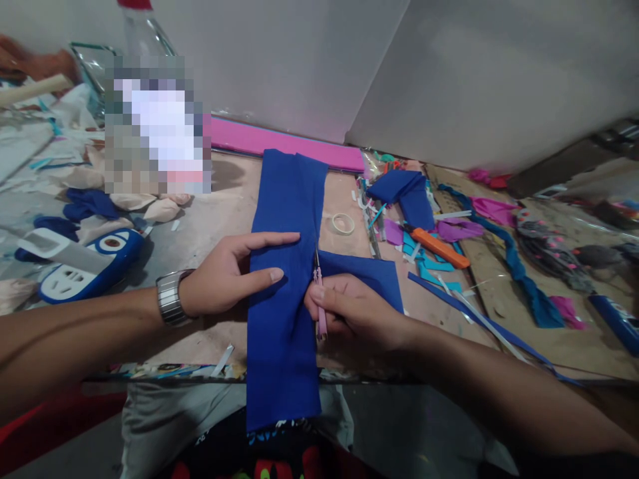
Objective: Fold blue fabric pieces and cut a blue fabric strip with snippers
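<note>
A long blue strip (282, 199), cloth or crepe paper, lies over the table and hangs past its front edge. My left hand (232, 269) rests on it with the index finger and thumb stretched apart, pressing from the left side. In my right hand (349, 306) is a pair of scissors with pink handles (320, 313), the dark blades pointing away from me at the strip's right edge. How far the blades are apart I cannot tell. Another blue piece (362, 269) lies partly under my right hand.
A pale tape ring (343, 224), an orange utility knife (439, 247) and several scraps lie to the right. Behind the strip is a pink bar (289, 142) along the wall. A hot-glue-gun-like blue and white tool (92, 266) and a bottle (144, 33) stand left.
</note>
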A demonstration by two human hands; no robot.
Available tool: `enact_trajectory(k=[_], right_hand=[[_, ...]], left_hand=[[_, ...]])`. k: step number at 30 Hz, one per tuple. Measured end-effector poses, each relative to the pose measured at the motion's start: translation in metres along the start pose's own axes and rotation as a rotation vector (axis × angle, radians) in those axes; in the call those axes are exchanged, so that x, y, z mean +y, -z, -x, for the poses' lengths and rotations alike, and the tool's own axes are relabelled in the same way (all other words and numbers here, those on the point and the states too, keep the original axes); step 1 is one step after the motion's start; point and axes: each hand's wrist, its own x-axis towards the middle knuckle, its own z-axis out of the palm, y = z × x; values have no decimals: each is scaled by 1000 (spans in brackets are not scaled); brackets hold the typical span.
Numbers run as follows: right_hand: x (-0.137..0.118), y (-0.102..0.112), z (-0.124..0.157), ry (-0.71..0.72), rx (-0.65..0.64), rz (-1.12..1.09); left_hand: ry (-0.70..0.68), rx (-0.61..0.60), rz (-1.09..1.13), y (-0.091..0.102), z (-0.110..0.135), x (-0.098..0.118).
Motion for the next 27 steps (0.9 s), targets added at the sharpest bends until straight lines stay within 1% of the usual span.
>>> enact_trajectory(k=[6,16,19,22,24,27], right_hand=[[-1,1,0,3,2,2],[-3,-2,1,-23,33,-23],[-3,-1,1,-17,26,-15],[-2,0,2,-12,21,-19],[-1,0,2,-13,13,-29],[-1,0,1,-23,-5,-34]], left_hand=[[7,-15,20,0,0,-1],[16,15,40,0,0,-2],[22,0,70,0,0,-4],[53,-2,154,1,-2,-5],[94,19,245,0,-4,-6],[134,116,338,-1,-9,-5]])
